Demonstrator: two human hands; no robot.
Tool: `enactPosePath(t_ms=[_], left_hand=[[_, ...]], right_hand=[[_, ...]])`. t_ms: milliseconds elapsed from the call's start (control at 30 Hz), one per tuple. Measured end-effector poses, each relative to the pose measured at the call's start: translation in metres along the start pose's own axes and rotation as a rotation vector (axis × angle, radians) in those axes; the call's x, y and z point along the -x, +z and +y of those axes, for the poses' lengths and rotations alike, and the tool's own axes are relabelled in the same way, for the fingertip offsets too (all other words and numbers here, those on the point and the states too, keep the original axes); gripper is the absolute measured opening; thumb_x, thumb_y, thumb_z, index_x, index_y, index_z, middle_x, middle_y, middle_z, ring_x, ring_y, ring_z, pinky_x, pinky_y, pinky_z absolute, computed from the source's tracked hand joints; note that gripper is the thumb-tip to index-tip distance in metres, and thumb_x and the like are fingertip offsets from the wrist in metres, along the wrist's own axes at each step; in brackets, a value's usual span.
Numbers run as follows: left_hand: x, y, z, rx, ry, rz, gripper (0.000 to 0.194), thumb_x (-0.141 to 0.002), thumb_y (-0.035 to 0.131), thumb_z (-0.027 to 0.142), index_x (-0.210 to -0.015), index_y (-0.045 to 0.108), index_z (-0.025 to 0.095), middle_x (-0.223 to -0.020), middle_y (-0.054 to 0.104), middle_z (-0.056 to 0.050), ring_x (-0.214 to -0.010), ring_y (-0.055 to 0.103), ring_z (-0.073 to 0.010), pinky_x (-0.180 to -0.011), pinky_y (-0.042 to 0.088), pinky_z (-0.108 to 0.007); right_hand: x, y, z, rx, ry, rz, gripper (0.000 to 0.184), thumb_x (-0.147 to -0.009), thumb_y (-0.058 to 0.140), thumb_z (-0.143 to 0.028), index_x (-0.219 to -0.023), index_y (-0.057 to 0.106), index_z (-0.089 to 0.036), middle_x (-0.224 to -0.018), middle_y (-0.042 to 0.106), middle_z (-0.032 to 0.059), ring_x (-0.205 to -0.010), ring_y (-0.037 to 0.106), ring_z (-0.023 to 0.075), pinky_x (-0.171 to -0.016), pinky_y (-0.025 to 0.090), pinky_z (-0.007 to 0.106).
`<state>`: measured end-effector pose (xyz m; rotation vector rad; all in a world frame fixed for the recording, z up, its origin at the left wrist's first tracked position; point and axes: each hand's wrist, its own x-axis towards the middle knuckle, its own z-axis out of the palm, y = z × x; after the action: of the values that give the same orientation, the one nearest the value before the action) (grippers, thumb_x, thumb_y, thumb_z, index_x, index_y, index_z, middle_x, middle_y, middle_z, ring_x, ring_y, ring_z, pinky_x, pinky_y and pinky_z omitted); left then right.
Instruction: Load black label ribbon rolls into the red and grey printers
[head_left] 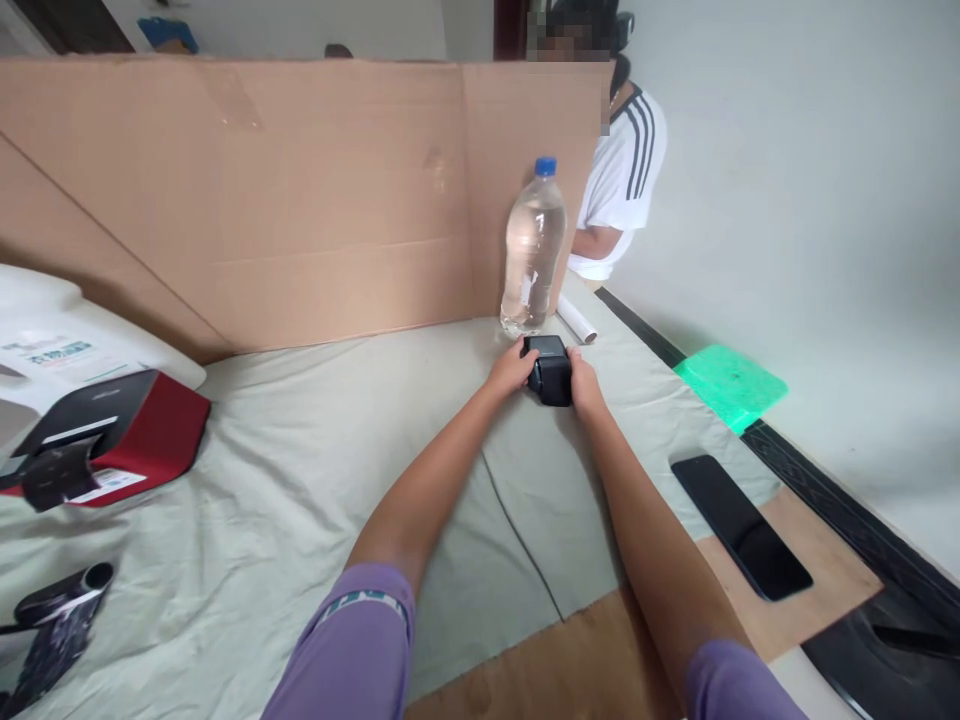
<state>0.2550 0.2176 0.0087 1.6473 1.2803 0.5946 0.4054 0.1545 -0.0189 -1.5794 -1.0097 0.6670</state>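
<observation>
Both my hands are closed around a small black box-shaped object at the far middle of the cloth-covered table. My left hand grips its left side, the thumb lying over the edge. On its right side presses my right hand. Its exact kind cannot be made out. Just behind it stands an upright clear plastic bottle with a blue cap, holding clear liquid. A white paper roll lies to the bottle's right.
A cardboard panel stands along the back. At left are a white jug, a red-and-black device and a dark webcam-like object. A black phone lies at right. Another person is behind the panel.
</observation>
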Motion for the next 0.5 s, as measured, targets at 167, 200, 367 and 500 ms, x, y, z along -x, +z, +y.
enactPosePath(t_ms=[167, 200, 367, 500], left_hand=[[-0.004, 0.003, 0.003, -0.033, 0.004, -0.006, 0.072, -0.099, 0.047, 0.046, -0.164, 0.027, 0.023, -0.099, 0.076, -0.009, -0.057, 0.063, -0.0157, -0.071, 0.051, -0.030], [-0.002, 0.004, 0.003, -0.027, 0.010, -0.011, 0.071, -0.100, 0.045, 0.046, -0.165, 0.027, 0.022, -0.100, 0.076, -0.009, -0.061, 0.064, -0.0162, -0.073, 0.051, -0.030], [0.042, -0.012, -0.010, 0.016, 0.097, -0.140, 0.066, -0.101, 0.042, 0.036, -0.163, 0.031, 0.017, -0.096, 0.075, -0.008, -0.071, 0.065, -0.0161, -0.072, 0.050, -0.027], [0.121, -0.083, -0.049, -0.097, 0.202, -0.052, 0.060, -0.093, 0.057, 0.037, -0.150, 0.054, 0.020, -0.102, 0.075, -0.006, -0.081, 0.065, -0.0162, -0.078, 0.050, -0.026]], right_hand=[[-0.007, -0.004, 0.004, -0.072, -0.031, 0.014, 0.080, -0.092, 0.033, -0.077, -0.127, 0.070, -0.016, -0.136, 0.068, 0.0136, -0.134, 0.058, 0.0277, -0.118, 0.038, 0.046], [-0.008, -0.006, 0.003, -0.069, -0.038, 0.015, 0.080, -0.090, 0.036, -0.077, -0.127, 0.070, -0.015, -0.135, 0.068, 0.0146, -0.134, 0.058, 0.0290, -0.117, 0.038, 0.047], [-0.001, -0.016, -0.010, 0.148, -0.151, 0.021, 0.072, -0.083, 0.053, -0.071, -0.125, 0.068, -0.015, -0.133, 0.068, 0.0173, -0.131, 0.058, 0.0334, -0.116, 0.037, 0.053], [0.027, -0.002, -0.038, 0.541, -0.337, 0.209, 0.064, -0.080, 0.060, -0.059, -0.127, 0.066, -0.016, -0.126, 0.068, 0.0189, -0.117, 0.062, 0.0381, -0.105, 0.041, 0.063]])
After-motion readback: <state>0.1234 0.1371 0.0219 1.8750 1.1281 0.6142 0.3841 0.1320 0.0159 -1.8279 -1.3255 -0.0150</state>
